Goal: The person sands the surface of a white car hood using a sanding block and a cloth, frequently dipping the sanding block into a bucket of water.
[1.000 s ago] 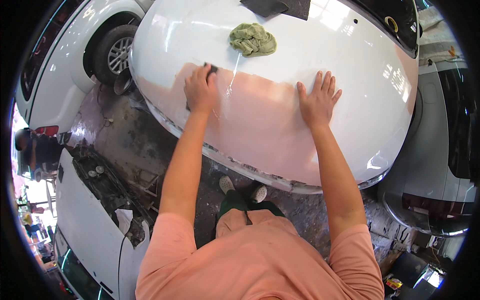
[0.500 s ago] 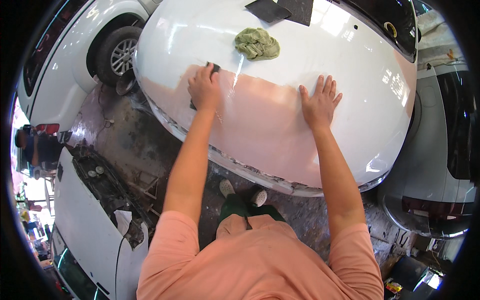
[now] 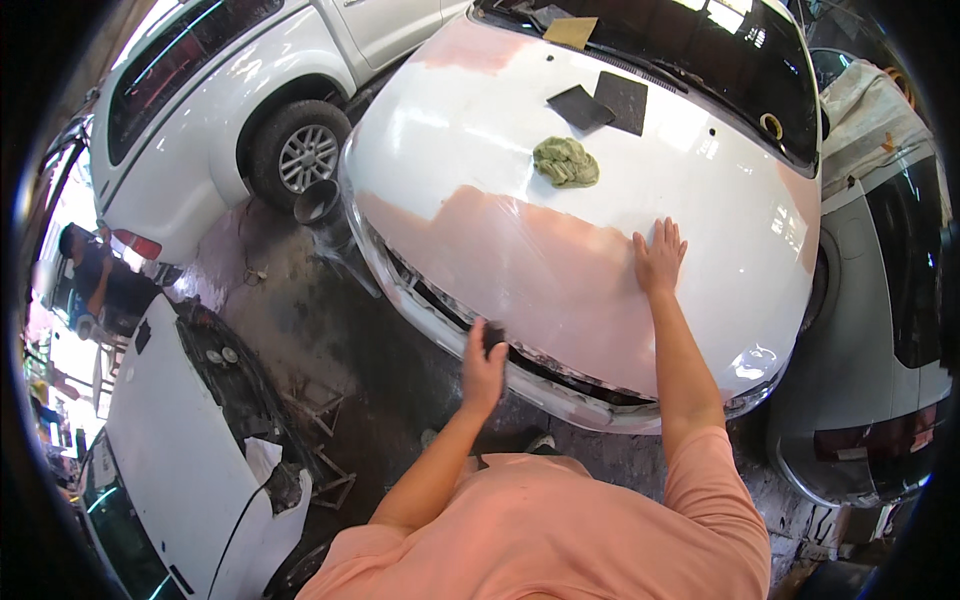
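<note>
A white car hood [image 3: 480, 110] with a broad pinkish patch along its front fills the middle. My left hand [image 3: 483, 372] is closed on a dark sanding block [image 3: 493, 338], held off the hood by its front edge. Most of the block is hidden by the hand. Flat on the right side of the patch's border rests my right hand [image 3: 660, 258], fingers stretched out and holding nothing. A crumpled green cloth [image 3: 566, 162] lies farther up the hood, beside two dark sheets of sandpaper [image 3: 622, 102].
A white pickup [image 3: 200, 110] stands at the left, a grey car [image 3: 850, 370] at the right. Behind on the left is a loose white car front [image 3: 180, 400] near metal stands [image 3: 320, 410]. A dark bucket [image 3: 318, 203] sits by the hood's corner; another person [image 3: 95, 275] is far left.
My left hand has come off the painted patch and moved toward me with the block, past the hood's front edge. The right hand stays on the hood. The view has shifted.
</note>
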Tool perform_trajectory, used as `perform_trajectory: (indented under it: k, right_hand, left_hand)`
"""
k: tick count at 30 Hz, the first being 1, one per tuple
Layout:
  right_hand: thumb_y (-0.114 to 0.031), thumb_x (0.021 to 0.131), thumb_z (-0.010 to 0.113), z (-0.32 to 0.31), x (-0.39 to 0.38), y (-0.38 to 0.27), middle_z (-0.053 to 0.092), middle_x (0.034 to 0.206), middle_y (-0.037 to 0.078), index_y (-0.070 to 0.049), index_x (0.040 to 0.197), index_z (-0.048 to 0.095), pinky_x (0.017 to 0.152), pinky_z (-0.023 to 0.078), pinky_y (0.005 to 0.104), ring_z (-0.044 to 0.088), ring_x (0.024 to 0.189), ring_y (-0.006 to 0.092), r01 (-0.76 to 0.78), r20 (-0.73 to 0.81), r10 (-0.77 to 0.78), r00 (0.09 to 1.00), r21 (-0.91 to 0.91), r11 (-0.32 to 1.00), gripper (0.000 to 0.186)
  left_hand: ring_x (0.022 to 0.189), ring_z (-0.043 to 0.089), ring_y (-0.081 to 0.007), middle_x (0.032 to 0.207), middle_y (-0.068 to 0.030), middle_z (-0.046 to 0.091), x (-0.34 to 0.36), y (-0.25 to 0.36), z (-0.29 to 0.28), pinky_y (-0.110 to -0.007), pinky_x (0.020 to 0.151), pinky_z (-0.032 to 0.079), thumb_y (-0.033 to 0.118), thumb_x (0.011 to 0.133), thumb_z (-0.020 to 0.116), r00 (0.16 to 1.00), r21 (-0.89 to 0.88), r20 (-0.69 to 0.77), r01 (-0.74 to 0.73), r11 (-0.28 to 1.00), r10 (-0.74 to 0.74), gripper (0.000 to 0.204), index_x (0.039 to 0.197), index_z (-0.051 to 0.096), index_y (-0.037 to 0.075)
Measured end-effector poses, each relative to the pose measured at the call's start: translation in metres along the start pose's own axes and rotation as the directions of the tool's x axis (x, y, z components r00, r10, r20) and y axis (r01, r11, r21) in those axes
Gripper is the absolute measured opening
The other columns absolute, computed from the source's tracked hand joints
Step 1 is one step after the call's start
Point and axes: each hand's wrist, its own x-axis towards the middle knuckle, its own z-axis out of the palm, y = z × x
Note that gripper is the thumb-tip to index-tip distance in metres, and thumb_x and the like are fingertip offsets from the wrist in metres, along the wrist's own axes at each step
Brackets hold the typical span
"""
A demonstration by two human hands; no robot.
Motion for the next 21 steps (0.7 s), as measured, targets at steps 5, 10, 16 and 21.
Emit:
perform_trajectory:
  k: [5,10,16,21]
  right_hand:
    - [-0.028,0.103,0.067,0.044,-0.104,-0.114,0.042,0.164,0.027,0.002,0.159,0.042,0.130,0.028,0.0502,0.039,0.153,0.0424,0.071,-0.022,-0.068,0.997,0.361,0.930,0.068]
    - [-0.009,0.087,0.076,0.070,-0.304,-0.324,0.052,0.154,0.030,0.003,0.149,0.053,0.124,0.038,0.0494,0.048,0.146,0.0463,0.327,0.070,-0.576,0.814,0.765,0.554,0.068]
    - [-0.010,0.086,0.073,0.090,-0.394,-0.462,0.057,0.150,0.023,0.004,0.143,0.055,0.117,0.046,0.0494,0.056,0.140,0.0394,0.545,0.008,-0.837,0.546,0.756,0.363,0.062]
    - [-0.015,0.089,0.072,0.095,-0.384,-0.514,0.057,0.150,0.020,0.004,0.149,0.051,0.111,0.049,0.0461,0.057,0.137,0.0357,0.701,0.034,-0.854,0.519,0.554,0.448,0.065]
  left_hand:
    - [0.126,0.062,-0.0246,0.143,-0.0142,0.062,-0.015,-0.062,-0.134,-0.037,0.109,0.049,0.016,0.103,0.071,0.924,-0.274,-0.169,0.289,0.917,-0.342,0.065,0.160,0.043,-0.002]
    - [0.110,0.063,-0.0178,0.124,-0.0082,0.065,-0.029,-0.110,-0.260,-0.034,0.097,0.053,0.016,0.101,0.075,0.811,-0.564,-0.201,0.363,0.742,-0.549,0.040,0.133,0.058,-0.001]
    - [0.106,0.066,-0.0192,0.121,-0.0080,0.062,0.009,-0.111,-0.340,-0.031,0.082,0.057,0.024,0.103,0.073,0.721,-0.663,-0.159,0.429,0.614,-0.675,0.041,0.130,0.050,0.003]
    - [0.098,0.068,-0.0170,0.111,-0.0061,0.066,0.044,-0.128,-0.378,-0.031,0.077,0.056,0.031,0.105,0.071,0.692,-0.688,-0.075,0.485,0.540,-0.718,0.042,0.132,0.051,0.005]
